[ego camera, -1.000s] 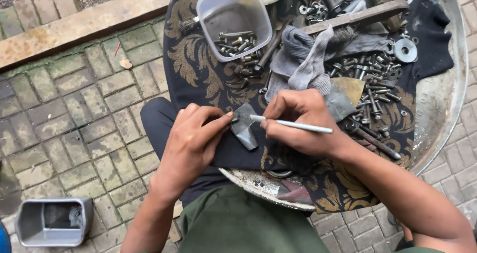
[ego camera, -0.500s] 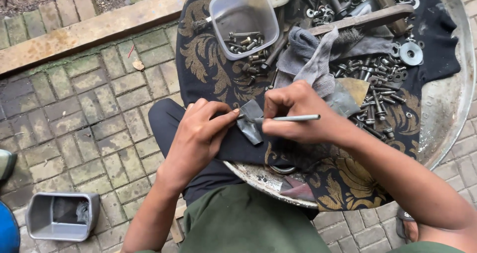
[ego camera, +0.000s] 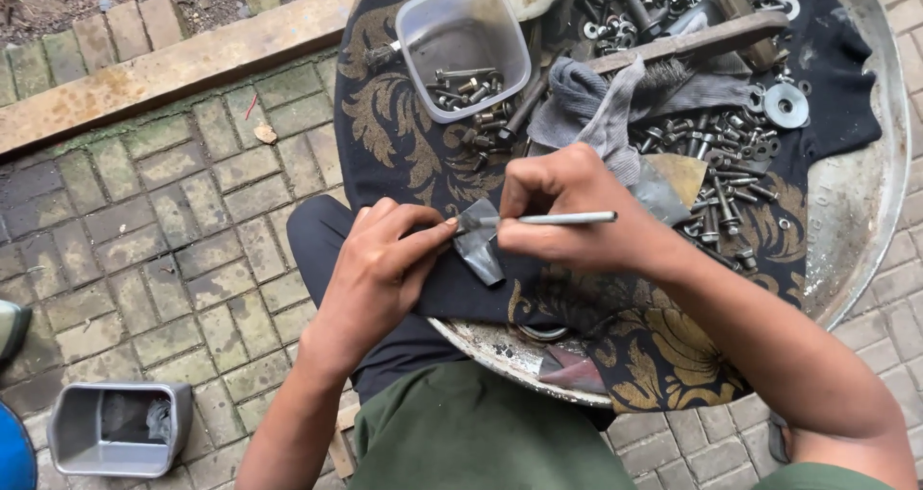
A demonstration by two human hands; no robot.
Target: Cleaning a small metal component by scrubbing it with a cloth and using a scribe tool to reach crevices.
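Observation:
My left hand (ego camera: 385, 259) pinches a small grey piece of sandpaper (ego camera: 478, 245) over my lap. In my right hand (ego camera: 577, 211) I grip a thin metal rod (ego camera: 562, 219), its left end wrapped in the sandpaper. Both hands meet above a black cloth with a gold leaf pattern (ego camera: 404, 134), which is draped over a large round metal tray (ego camera: 865, 211). Several bolts, nuts and washers (ego camera: 721, 163) lie loose on the cloth behind my right hand.
A clear plastic tub (ego camera: 461, 38) holding several bolts sits at the tray's far left. A grey rag (ego camera: 596, 105) and a wooden-handled brush (ego camera: 692, 38) lie behind my hands. On the brick paving at lower left stands a grey plastic tub (ego camera: 120, 427). A concrete kerb (ego camera: 173, 72) runs along the back.
The rod has swung from pointing down-right to nearly level. Both hands have stayed together on the sandpaper, shifting slightly as the view moved.

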